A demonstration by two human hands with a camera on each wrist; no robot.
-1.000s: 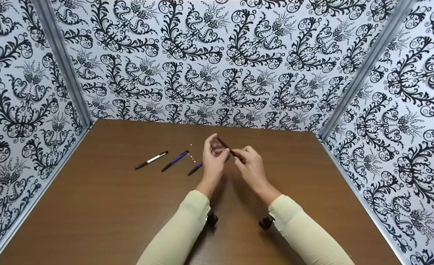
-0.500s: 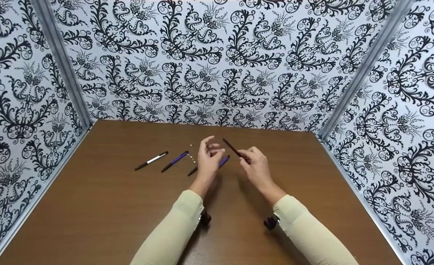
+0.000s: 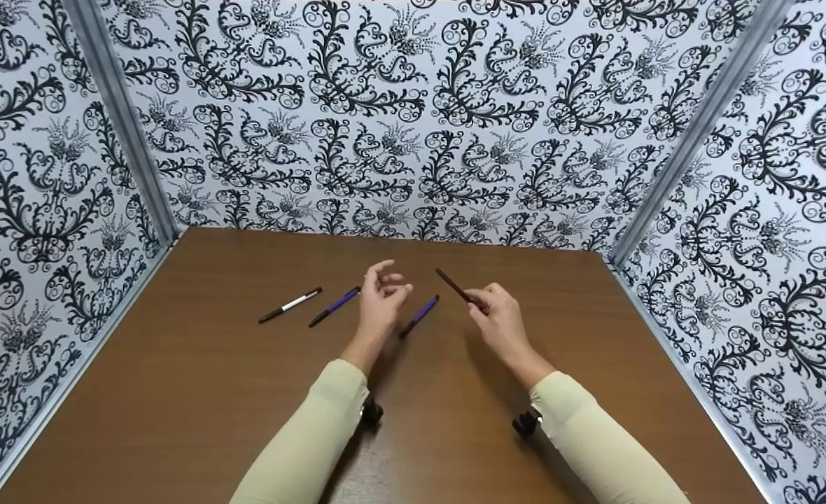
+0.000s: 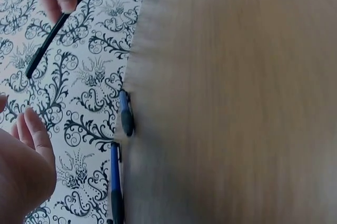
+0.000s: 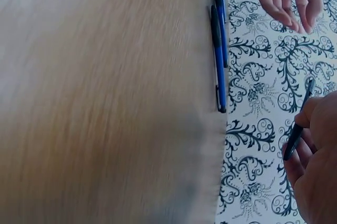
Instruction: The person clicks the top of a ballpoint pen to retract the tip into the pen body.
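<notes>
A slim dark pen (image 3: pixel 453 285) is held up over the table, pinched near its lower end by the thumb and fingers of my right hand (image 3: pixel 500 318). In the right wrist view, the dark pen (image 5: pixel 293 144) passes between thumb and fingertips. My left hand (image 3: pixel 379 304) is raised with loosely bent fingers and holds nothing. It hovers between two purple pens with black grips: one (image 3: pixel 420 317) lies to its right, the other (image 3: pixel 334 307) to its left. Farther left lies a white pen (image 3: pixel 290 305) with black ends. These pens all lie slantwise.
The brown wooden table (image 3: pixel 196 392) is bordered by patterned walls (image 3: pixel 399 105) at the back and both sides. Grey metal posts (image 3: pixel 122 119) stand at the back corners. A dark wrist camera (image 3: pixel 526 423) hangs under the right sleeve.
My left hand has come off the dark pen and moved left, uncovering the right purple pen. My right hand has drawn the dark pen to the right.
</notes>
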